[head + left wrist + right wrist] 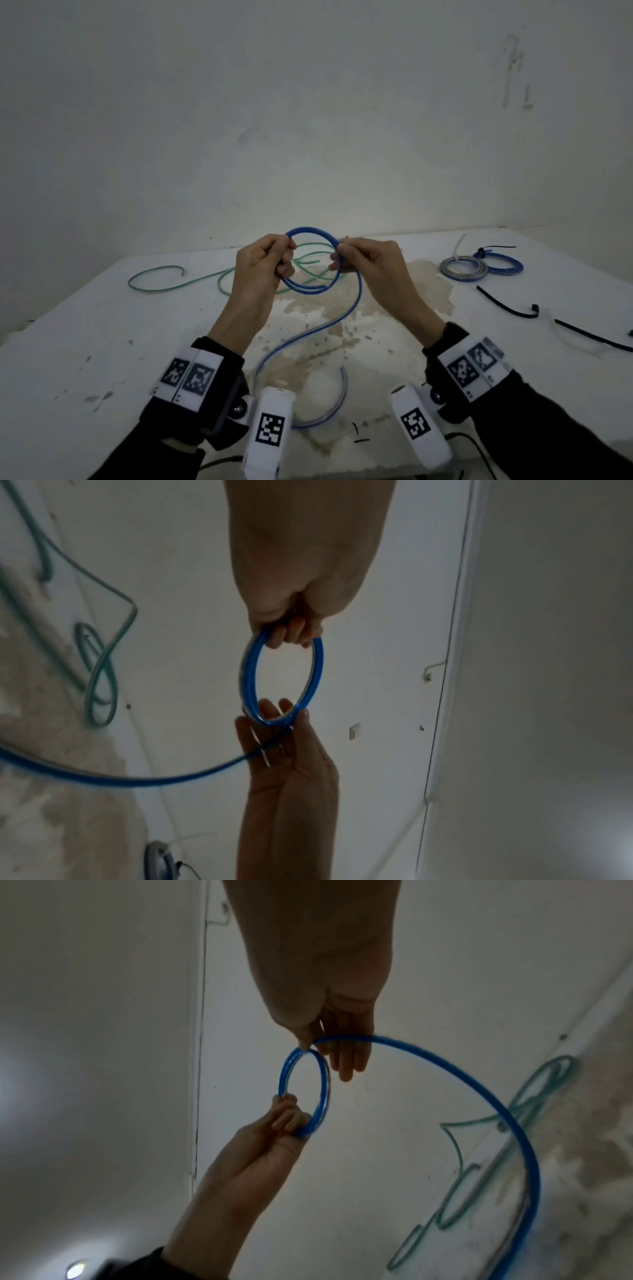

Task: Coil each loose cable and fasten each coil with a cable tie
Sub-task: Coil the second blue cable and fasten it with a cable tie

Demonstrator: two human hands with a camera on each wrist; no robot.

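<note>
A blue cable (310, 233) is wound into a small coil held up above the white table (102, 325). My left hand (263, 260) grips the coil's left side with curled fingers (291, 631). My right hand (359, 260) pinches its right side between thumb and fingertips (304, 1042). The cable's loose tail (308, 335) runs down from the right hand, curves across the table and ends near the front edge. In the wrist views the coil (282, 680) (304, 1091) hangs between both hands. A loose green cable (205, 277) lies on the table behind the hands.
At the back right lie a grey coil (464, 269) and a blue coil (503, 265), each fastened with a tie. Black cable ties (507, 305) (592, 337) lie loose at the right. A brown stain (329, 329) marks the table's middle. A wall stands behind the table.
</note>
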